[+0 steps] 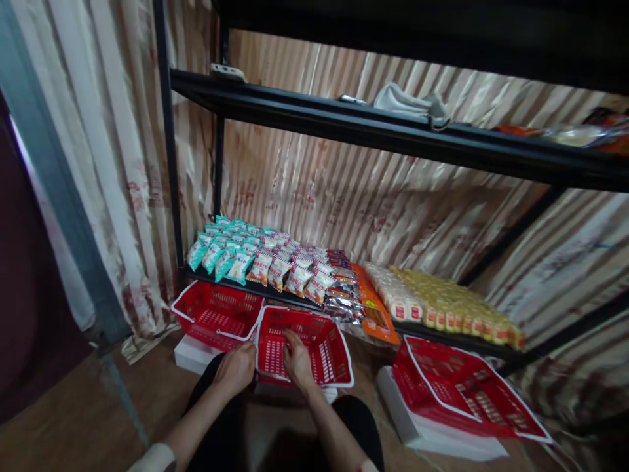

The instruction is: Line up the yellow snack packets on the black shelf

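Observation:
A red plastic shopping basket with a white rim stands in front of my knees, and no goods are visible in it. My left hand is closed at its near left corner, gripping the rim. Reaching over the front rim into the same basket is my right hand, with curled fingers; whatever may be in them is hidden. A second red basket adjoins on the left. On the low shelf behind lie rows of teal snack packets and white-and-orange snack packets.
A third red basket rests tilted on a white box at the right. Dark packets, an orange packet and yellow packaged buns fill the low shelf further right. A black upper shelf carries a phone and cloth.

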Demonstrator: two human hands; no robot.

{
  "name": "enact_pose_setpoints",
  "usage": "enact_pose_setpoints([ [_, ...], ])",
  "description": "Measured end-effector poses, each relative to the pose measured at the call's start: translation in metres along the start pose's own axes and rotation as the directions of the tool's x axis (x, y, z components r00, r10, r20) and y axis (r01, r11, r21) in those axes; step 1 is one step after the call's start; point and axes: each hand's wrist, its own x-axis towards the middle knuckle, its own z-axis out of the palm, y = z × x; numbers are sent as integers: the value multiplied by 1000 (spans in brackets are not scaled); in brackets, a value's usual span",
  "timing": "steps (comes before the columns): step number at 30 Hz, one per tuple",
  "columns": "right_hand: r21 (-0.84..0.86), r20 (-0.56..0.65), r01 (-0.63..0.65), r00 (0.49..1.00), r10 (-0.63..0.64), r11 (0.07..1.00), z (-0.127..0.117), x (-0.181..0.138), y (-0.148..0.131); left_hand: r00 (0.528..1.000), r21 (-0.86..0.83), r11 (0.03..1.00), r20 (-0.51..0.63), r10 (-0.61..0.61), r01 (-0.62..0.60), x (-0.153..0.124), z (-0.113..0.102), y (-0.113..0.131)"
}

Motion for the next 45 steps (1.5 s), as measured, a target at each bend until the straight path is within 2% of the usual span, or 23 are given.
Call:
enact_pose_setpoints([
  [5, -140, -25, 28, 999, -32, 990, 0, 58, -18, 990, -146, 985, -119, 73, -90, 13, -20, -18],
  [9, -171, -64, 45, 996, -57, 984, 15, 84, -18, 988, -128, 992, -149, -37, 18, 47, -41, -40],
  [12, -181, -77, 44, 995, -59, 983, 32, 95, -15, 978, -110, 987, -156, -135, 118, 77, -57, -58],
  [16, -163, -63, 49, 996, -60, 985, 62, 109, -15, 968, -78, 984, -186, -171, 159, 112, -72, -86],
  [22, -97, -14, 87, 996, -89, 991, 109, 141, -35, 967, -75, 980, -164, -196, 186, 144, -78, -125],
  [25, -88, -6, 124, 992, -125, 988, 132, 166, -49, 975, -88, 985, -150, -163, 151, 157, -78, -144],
  [29, -129, -21, 103, 994, -106, 986, 160, 196, -60, 987, -87, 993, -127, -96, 85, 172, -80, -169],
  [33, -145, -39, 73, 996, -79, 987, 181, 206, -61, 994, -61, 998, -106, -8, 2, 179, -83, -187],
  [38, -147, -100, 39, 993, -54, 988, 193, 207, -61, 993, -26, 997, -96, 63, -66, 185, -82, -198],
  [42, -194, -100, 27, 994, -47, 981, 197, 211, -64, 988, 15, 994, -101, 113, -112, 189, -78, -205],
  [45, -233, -148, 28, 987, -64, 972, 197, 210, -65, 984, 27, 989, -102, 144, -142, 188, -76, -209],
])
